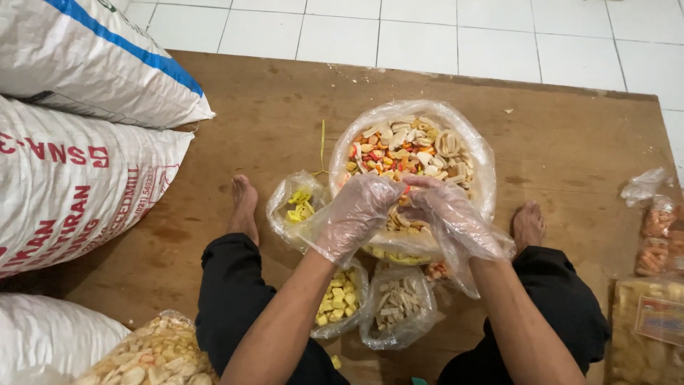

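A brown wooden board [556, 135] lies on a floor of white tiles [499, 36], and the person sits on it with bare feet spread to either side of the work. Between the feet stands a large clear plastic bag [467, 139], its mouth rolled open, filled with mixed dry crackers [406, 150] in white, orange, yellow and red, in rings, tubes and flat pieces. Both hands wear loose clear plastic gloves and meet at the bag's near edge. The left hand [356, 214] is curled, fingers bent down into the mix; the right hand [445, 214] is also curled, its fingertips pinched against the left hand's over a few pieces. What exactly each hand grips is hidden by the gloves.

Just left of the big bag is a small clear bag [281, 207] with a few yellow twisted pieces. Nearer the person, between the knees, lie a bag of yellow cubes [338, 299] and a bag of pale beige sticks [399, 303], touching each other. Another bag of mixed crackers [153, 353] lies at the lower left. Large white woven sacks [71, 178] are stacked along the left. At the right edge are sealed packets of orange snacks [655, 235] and a pale yellow packet [645, 335].
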